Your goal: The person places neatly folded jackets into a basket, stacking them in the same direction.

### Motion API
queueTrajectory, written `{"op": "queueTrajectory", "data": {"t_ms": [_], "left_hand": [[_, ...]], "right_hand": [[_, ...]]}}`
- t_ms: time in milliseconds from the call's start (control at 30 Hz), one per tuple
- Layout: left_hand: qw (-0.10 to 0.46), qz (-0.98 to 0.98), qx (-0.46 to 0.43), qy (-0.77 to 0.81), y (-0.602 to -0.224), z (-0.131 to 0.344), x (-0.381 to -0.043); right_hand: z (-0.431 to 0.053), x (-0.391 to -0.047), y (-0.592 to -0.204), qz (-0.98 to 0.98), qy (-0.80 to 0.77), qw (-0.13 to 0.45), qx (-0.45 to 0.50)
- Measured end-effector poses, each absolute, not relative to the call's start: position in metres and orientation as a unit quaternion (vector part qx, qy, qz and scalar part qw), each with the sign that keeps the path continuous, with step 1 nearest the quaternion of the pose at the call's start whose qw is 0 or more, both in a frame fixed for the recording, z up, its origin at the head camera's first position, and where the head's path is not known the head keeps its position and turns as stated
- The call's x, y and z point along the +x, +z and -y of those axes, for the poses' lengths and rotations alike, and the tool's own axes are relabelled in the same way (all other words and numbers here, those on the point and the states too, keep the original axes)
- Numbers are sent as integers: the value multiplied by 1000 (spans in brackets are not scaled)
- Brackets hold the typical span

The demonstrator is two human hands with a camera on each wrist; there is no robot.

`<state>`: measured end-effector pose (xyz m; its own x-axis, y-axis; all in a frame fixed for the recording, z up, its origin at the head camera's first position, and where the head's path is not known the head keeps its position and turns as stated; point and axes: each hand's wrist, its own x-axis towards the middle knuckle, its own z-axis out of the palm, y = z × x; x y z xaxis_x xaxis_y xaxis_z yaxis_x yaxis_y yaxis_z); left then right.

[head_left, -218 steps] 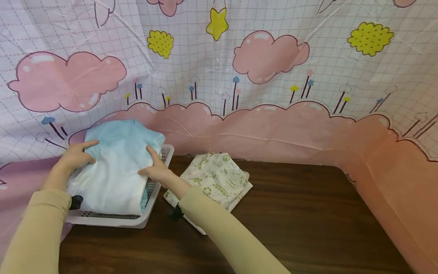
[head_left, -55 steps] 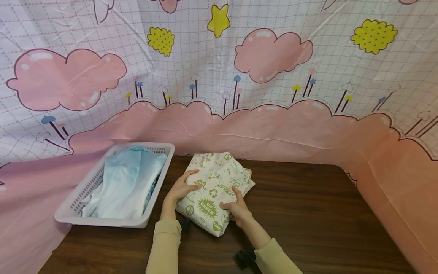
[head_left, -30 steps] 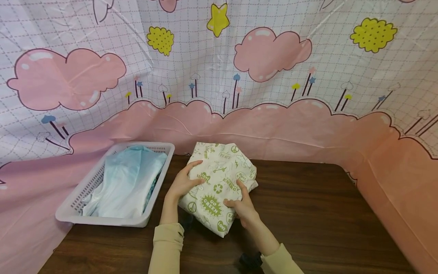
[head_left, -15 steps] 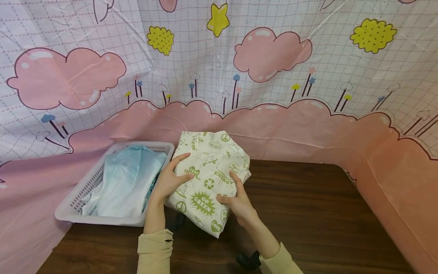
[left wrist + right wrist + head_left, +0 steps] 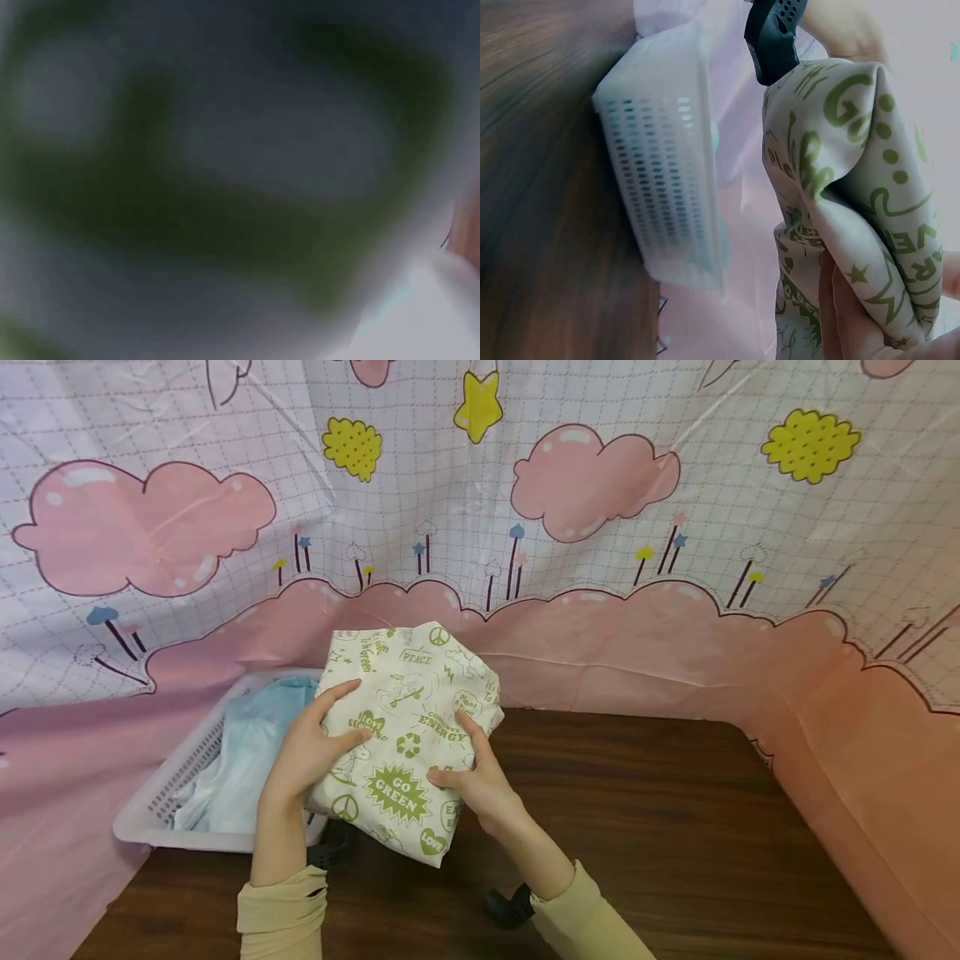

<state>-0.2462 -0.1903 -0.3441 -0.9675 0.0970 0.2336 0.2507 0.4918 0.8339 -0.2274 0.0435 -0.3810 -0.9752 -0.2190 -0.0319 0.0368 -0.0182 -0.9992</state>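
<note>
Between both hands is a folded white cloth (image 5: pixel 408 710) printed in green with words and signs such as "GO GREEN" and "PEACE". My left hand (image 5: pixel 309 747) grips its left side, thumb on top. On the right side my right hand (image 5: pixel 483 777) holds it the same way, and the right wrist view shows fingers (image 5: pixel 844 307) under the folds. The cloth (image 5: pixel 855 165) is up off the table and overlaps the basket's right part in the head view. Blurred green print on the cloth (image 5: pixel 225 150) fills most of the left wrist view.
A white perforated plastic basket (image 5: pixel 161 837) stands at the left of the dark wooden table (image 5: pixel 645 827). In it lies a folded light-blue and white cloth (image 5: pixel 243 752). A patterned pink and white curtain (image 5: pixel 600 635) hangs behind and along the sides.
Earlier both hands were on the blue-white cloth at the basket, with the green-printed cloth on the table. Since then they have gripped the printed cloth, lifted it and moved it left to the basket.
</note>
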Motion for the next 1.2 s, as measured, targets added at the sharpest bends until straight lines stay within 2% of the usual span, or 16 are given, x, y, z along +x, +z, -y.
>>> {"op": "queueTrajectory", "data": {"t_ms": [433,1200], "left_hand": [[95,889,-63,-443,-319,248,-237],[64,926,-27,-370,-343,354,-273]], "right_hand": [[10,-245,-359,-686,-706,125,-119],[110,-288,-369,-742,-643,131,-139]]}}
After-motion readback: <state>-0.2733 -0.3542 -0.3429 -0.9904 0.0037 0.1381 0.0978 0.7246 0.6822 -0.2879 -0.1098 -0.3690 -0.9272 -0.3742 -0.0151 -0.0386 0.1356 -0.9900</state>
